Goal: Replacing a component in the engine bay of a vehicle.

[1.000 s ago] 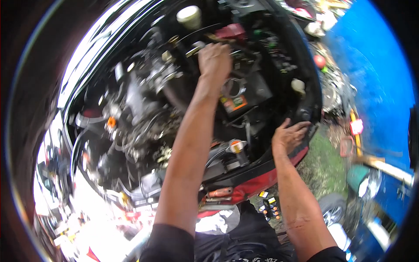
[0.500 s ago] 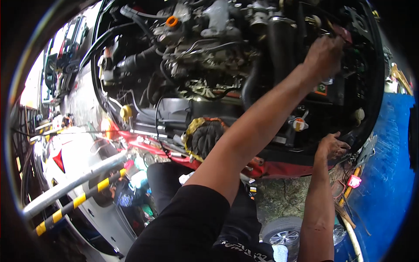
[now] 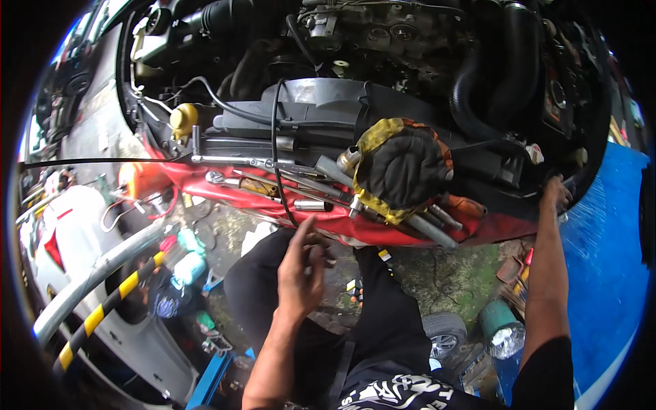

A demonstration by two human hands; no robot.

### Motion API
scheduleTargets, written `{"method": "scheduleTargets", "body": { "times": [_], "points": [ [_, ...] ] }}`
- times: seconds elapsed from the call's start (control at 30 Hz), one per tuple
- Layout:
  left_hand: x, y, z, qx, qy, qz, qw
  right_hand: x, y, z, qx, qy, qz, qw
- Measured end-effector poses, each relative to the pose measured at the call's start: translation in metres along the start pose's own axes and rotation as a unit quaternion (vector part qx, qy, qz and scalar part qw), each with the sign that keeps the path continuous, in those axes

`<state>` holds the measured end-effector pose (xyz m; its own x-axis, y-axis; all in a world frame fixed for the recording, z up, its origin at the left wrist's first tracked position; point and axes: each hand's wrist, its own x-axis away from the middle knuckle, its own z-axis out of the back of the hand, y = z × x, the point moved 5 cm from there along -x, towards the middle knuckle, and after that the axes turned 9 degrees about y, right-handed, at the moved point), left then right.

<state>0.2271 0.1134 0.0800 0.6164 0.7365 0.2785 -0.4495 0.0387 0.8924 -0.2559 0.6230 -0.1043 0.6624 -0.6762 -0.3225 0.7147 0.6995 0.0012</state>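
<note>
My left hand [image 3: 304,270] is raised in front of the car's open engine bay, its index finger stretched out and the other fingers loosely bent; nothing shows in it. Below its reach a red cover [image 3: 205,191] lies along the front edge, with several metal tools on it, among them a long ratchet wrench [image 3: 253,162] and a chrome socket [image 3: 313,205]. To the right sits a round dark fabric bundle [image 3: 403,171] with yellow and orange edging. My right hand [image 3: 557,194] rests on the bay's front right corner, fingers partly in shadow.
A black hose [image 3: 463,92] and a yellow-capped filler [image 3: 183,119] stand in the engine bay. A striped bar and a metal rail [image 3: 102,263] are at left. A blue panel [image 3: 605,273] lies at right. A wheel [image 3: 444,335] and a green bucket [image 3: 502,321] are on the floor.
My left hand has come back from the far right of the engine bay to in front of me. My right hand stays at the front right corner. The view has shifted.
</note>
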Motion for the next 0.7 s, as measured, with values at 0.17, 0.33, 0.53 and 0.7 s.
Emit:
{"method": "scheduleTargets", "body": {
  "times": [0.17,0.33,0.53,0.7],
  "points": [
    [0.017,-0.037,0.074,0.028,0.081,0.039,0.996,0.002,-0.005,0.068,-0.100,-0.059,0.030,0.993],
    [0.018,-0.060,0.112,0.004,0.106,0.096,0.990,0.189,-0.076,0.200,-0.388,0.053,0.392,0.832],
    [-0.028,0.006,0.070,-0.119,0.027,-0.194,0.973,0.296,-0.220,0.300,-0.500,-0.031,0.549,0.669],
    [-0.149,0.059,-0.044,-0.146,0.062,-0.377,0.913,0.311,-0.346,0.290,-0.475,0.002,0.564,0.675]
  ]
}}
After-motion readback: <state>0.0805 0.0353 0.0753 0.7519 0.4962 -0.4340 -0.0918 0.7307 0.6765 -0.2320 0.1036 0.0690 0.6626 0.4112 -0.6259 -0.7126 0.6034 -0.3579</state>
